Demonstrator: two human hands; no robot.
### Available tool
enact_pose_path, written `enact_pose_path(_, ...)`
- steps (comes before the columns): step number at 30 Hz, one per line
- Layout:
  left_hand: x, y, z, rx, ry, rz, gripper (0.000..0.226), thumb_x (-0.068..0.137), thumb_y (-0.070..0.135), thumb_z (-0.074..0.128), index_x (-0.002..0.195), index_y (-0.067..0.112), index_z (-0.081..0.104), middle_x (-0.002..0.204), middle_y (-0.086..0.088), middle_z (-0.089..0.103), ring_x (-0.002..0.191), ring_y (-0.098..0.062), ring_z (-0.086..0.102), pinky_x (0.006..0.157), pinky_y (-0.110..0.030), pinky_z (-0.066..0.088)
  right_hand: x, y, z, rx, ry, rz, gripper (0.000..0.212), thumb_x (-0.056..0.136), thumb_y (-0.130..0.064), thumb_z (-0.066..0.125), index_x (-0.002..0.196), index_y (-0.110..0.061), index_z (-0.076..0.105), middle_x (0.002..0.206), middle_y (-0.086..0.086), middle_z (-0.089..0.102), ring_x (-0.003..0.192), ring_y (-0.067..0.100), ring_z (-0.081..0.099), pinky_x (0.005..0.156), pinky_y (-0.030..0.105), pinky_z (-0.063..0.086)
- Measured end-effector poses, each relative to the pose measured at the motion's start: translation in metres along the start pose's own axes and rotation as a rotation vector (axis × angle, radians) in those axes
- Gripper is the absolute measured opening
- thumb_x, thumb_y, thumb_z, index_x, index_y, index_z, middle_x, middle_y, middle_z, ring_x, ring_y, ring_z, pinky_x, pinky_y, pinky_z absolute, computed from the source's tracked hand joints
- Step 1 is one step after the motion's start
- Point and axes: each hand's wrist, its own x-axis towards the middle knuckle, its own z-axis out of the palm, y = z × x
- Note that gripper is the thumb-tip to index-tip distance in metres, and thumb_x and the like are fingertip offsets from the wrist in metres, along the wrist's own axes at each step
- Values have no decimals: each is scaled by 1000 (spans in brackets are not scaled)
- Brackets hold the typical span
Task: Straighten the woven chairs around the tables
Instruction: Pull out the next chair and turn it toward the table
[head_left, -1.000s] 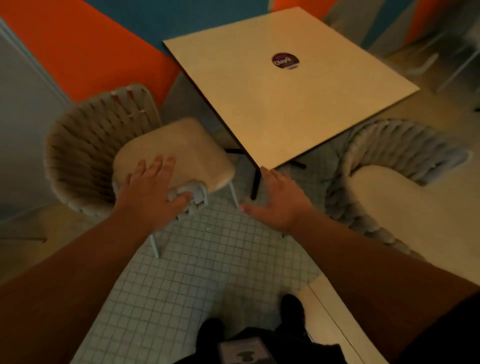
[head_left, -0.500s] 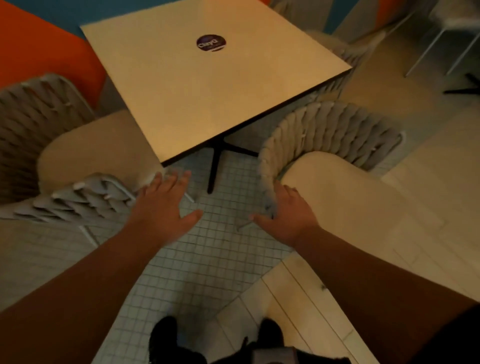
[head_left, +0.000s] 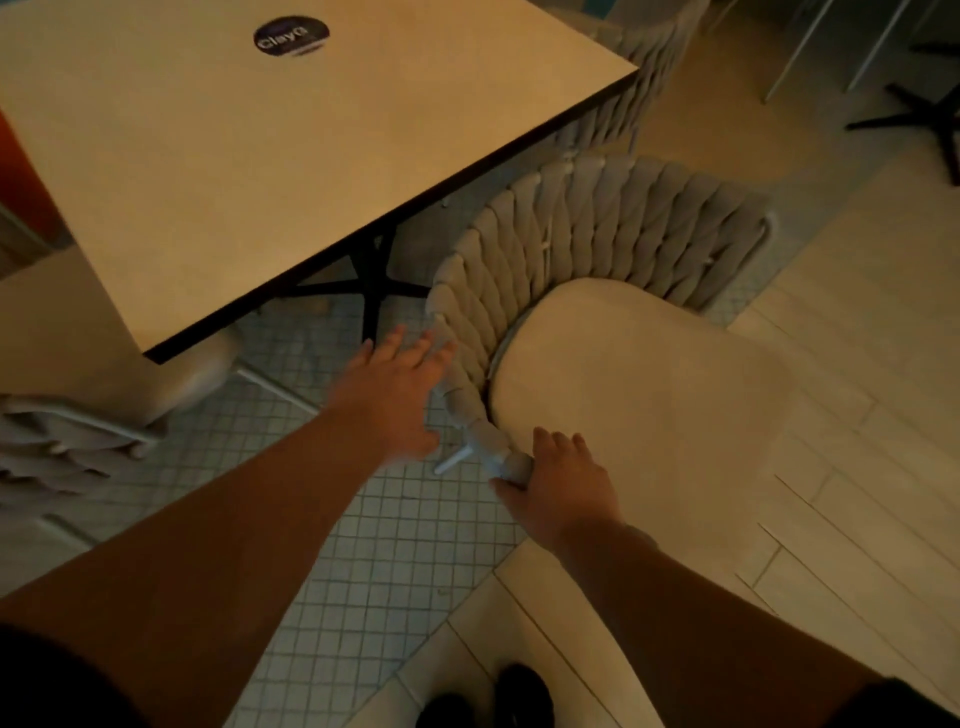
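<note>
A woven chair (head_left: 587, 234) with a pale seat cushion stands right of the square table (head_left: 249, 156), its curved back turned toward the table. My right hand (head_left: 563, 488) grips the near end of the woven armrest, fingers over the cushion edge. My left hand (head_left: 395, 389) is spread flat, fingers apart, against the outer side of the same woven back, slightly blurred. A second woven chair (head_left: 67, 405) is at the left edge, partly under the table corner. A third woven chair (head_left: 634, 67) shows behind the table's far right corner.
The table's black cross base (head_left: 369, 283) stands on small white floor tiles. Pale plank flooring (head_left: 857, 395) lies to the right. Another black table base (head_left: 930, 119) and thin white legs are at the top right. My shoes (head_left: 498, 696) show at the bottom.
The view swung right, away from the left chair. My left hand let go of that chair and moved to the right chair's back. My right hand closed on its armrest end.
</note>
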Motion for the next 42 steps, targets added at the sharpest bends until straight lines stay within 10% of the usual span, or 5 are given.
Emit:
enact_pose_path(6, 46, 16, 9, 220, -83, 135, 95, 82, 53, 70, 157, 29, 18, 169, 0, 2, 153, -31, -12, 123, -56, 1, -3, -2, 0, -12, 86, -53, 47, 90, -69, 51, 109, -26, 54, 101, -2, 63, 93, 26, 66, 66, 33, 40)
enact_pose_path(12, 68, 31, 11, 410, -94, 230, 75, 78, 62, 65, 141, 23, 50, 151, -3, 42, 149, -32, 15, 123, -54, -4, -1, 1, 3, 27, 130, -73, 45, 89, -70, 45, 103, -28, 53, 95, -3, 64, 88, 26, 65, 64, 34, 42)
enact_pose_path(42, 8, 113, 34, 253, -9, -4, 67, 78, 58, 59, 134, 23, 51, 140, -3, 47, 140, -27, 26, 124, -47, 2, -28, 89, -1, -18, 97, -311, 31, 88, -60, 55, 86, -30, 47, 78, -5, 55, 81, 27, 63, 61, 32, 40)
